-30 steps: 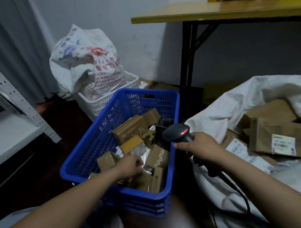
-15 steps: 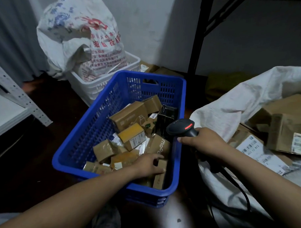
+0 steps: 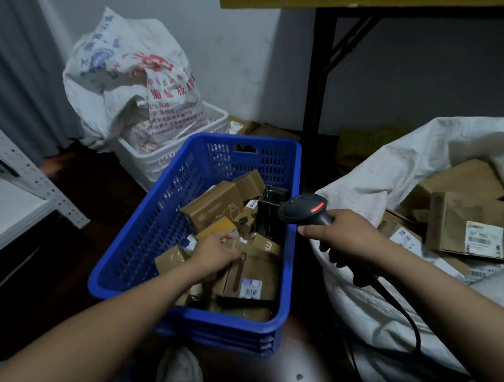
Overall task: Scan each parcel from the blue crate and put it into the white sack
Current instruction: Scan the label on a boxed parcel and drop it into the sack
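Head view, contents as found.

Blue crate (image 3: pixel 164 216): on the dark floor at centre, perforated walls, partly filled with loose parcels (image 3: pixel 216 206), mostly brown cartons, several with white barcode labels.

Small brown parcel (image 3: pixel 231 244): in the middle of the crate, lying on the other cartons, not lifted.

Left hand (image 3: pixel 214 252): reaches down into the crate, fingers and thumb curled round the small brown parcel.

Right hand (image 3: pixel 343 237): above the gap between the crate's right rim and the sack, fingers wrapped round the handle of a barcode scanner.

Barcode scanner (image 3: pixel 304 209): black, red light lit on top, head held over the crate's right rim; black cable (image 3: pixel 406 319) trails down across the sack.

White sack (image 3: pixel 374 180): just right of the crate, mouth open, holding labelled cartons (image 3: pixel 469 227).

White basket (image 3: pixel 166 159): behind the crate to the left, touching it, carrying a printed woven bag (image 3: pixel 134 81).

Table (image 3: pixel 366 3): yellow-edged top on a black leg, behind the crate.

Metal shelf (image 3: pixel 31 180): grey, at far left.

Shoe (image 3: pixel 180 368): light-coloured, at the bottom edge, near the crate's front.
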